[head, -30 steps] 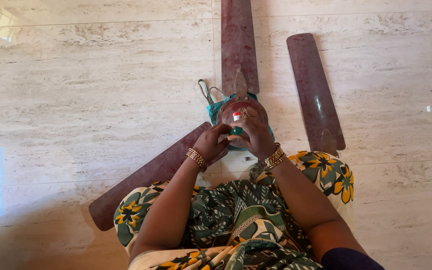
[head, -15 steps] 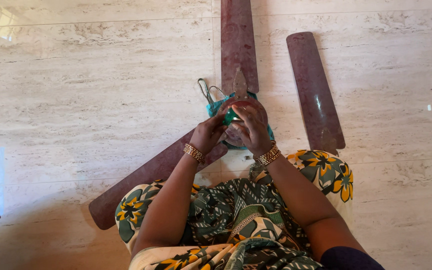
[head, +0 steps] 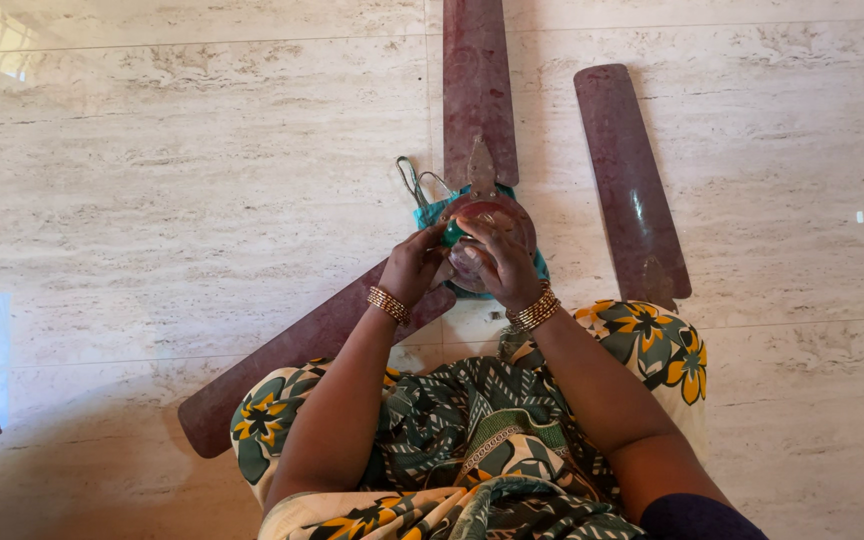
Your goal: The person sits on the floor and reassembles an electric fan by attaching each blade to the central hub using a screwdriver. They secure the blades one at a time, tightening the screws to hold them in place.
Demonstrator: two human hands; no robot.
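I sit on the floor over a ceiling fan's round maroon motor hub [head: 502,213]. My left hand [head: 412,268] and my right hand [head: 502,265] meet on top of the hub, both closed around a small green bottle [head: 454,232]. Only a sliver of the bottle shows between the fingers, and its cap is hidden. Gold bangles are on both wrists. A teal cloth [head: 428,216] lies under the hub.
One maroon fan blade [head: 477,80] points away from the hub and another [head: 282,360] runs toward the lower left. A third blade [head: 630,170] lies apart on the right. Pale marble tiles [head: 172,170] surround everything, and my patterned skirt [head: 472,430] fills the foreground.
The bottle, held upright with its red and white cap showing a second ago, has been lowered onto the hub. Both hands moved forward and closed over it.
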